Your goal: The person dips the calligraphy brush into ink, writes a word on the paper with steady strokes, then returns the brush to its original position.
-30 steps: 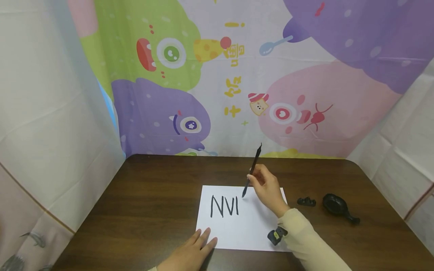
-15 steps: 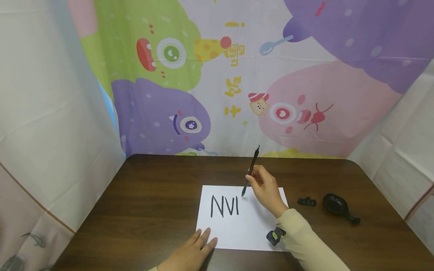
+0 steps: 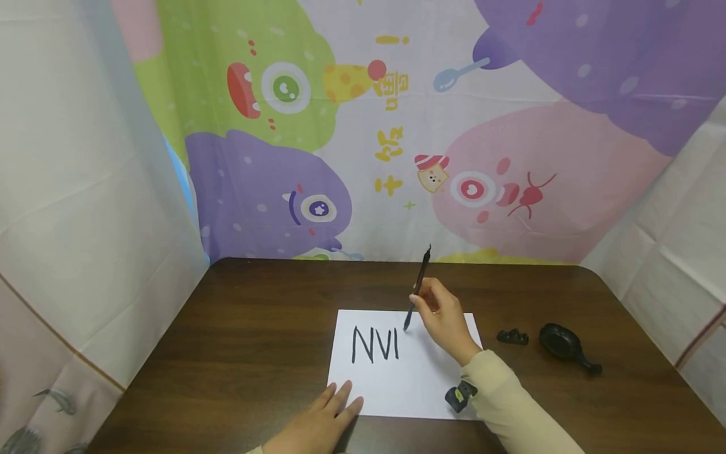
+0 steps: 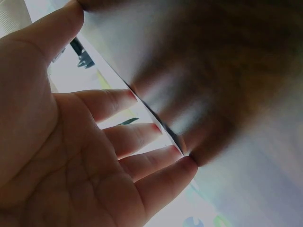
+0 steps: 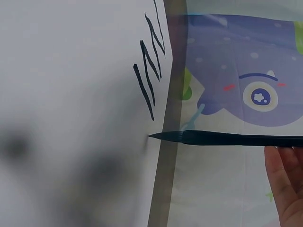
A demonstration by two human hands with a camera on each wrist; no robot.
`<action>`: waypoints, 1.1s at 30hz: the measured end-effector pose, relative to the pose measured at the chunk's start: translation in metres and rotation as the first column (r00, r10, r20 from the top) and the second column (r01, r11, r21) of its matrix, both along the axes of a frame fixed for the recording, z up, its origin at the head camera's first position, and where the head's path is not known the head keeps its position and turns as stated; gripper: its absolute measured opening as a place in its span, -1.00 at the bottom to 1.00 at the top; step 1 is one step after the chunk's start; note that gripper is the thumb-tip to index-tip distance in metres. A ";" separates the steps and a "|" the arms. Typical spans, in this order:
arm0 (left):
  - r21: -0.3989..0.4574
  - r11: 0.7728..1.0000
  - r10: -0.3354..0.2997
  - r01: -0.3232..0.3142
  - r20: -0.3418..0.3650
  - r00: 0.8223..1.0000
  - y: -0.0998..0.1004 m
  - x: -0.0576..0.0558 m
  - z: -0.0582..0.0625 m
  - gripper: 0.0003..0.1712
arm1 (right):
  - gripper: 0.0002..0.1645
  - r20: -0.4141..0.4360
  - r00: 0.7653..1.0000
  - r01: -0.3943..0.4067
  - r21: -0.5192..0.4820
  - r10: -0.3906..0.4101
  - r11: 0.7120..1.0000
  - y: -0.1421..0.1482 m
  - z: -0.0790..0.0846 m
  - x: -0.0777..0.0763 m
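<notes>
My right hand (image 3: 445, 315) pinches a dark calligraphy brush (image 3: 418, 284), its shaft leaning slightly right at the top. In the right wrist view the pointed tip of the brush (image 5: 165, 136) is right at the paper, just beyond the last stroke. The white sheet of paper (image 3: 397, 394) bears black strokes (image 3: 375, 345) that read "NVI". On its lower left corner rests my left hand (image 3: 320, 419), fingers spread and straight. The left wrist view shows that palm (image 4: 80, 175) with its fingertips at the sheet's edge.
Right of the paper lie a small black brush rest (image 3: 513, 337) and a black ink dish with a handle (image 3: 561, 343). All stand on a dark wooden table (image 3: 238, 353). A cartoon-print curtain (image 3: 363, 126) hangs behind its far edge. The right wrist carries a small black camera (image 3: 460, 396).
The top of the brush has swung a little left and down, and my right hand has shifted slightly left with it. The strokes and my left hand look the same.
</notes>
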State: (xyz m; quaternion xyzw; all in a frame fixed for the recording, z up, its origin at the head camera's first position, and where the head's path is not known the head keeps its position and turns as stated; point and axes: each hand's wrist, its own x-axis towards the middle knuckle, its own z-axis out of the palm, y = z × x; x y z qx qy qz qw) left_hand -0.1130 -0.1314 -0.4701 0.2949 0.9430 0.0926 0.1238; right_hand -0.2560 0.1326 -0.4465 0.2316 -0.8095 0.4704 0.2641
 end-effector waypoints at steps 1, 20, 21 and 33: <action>-0.001 1.000 0.002 -0.002 0.003 1.000 0.000 0.000 0.000 0.04 | -0.80 -0.001 1.000 0.002 0.004 -0.002 1.000 0.000 0.000 0.000; -0.004 1.000 -0.005 0.005 -0.008 1.000 0.002 -0.003 0.001 -0.04 | -0.82 0.057 0.998 -0.007 -0.007 0.007 1.000 0.000 0.001 0.003; -0.005 1.000 -0.006 0.006 -0.010 1.000 0.002 -0.003 0.001 -0.06 | -0.82 0.062 0.998 -0.004 -0.002 0.004 1.000 -0.001 0.001 0.003; -0.013 1.000 0.019 -0.018 0.052 0.998 0.003 -0.004 0.003 0.01 | -0.82 0.060 0.998 -0.023 0.020 0.022 1.000 0.000 0.000 0.009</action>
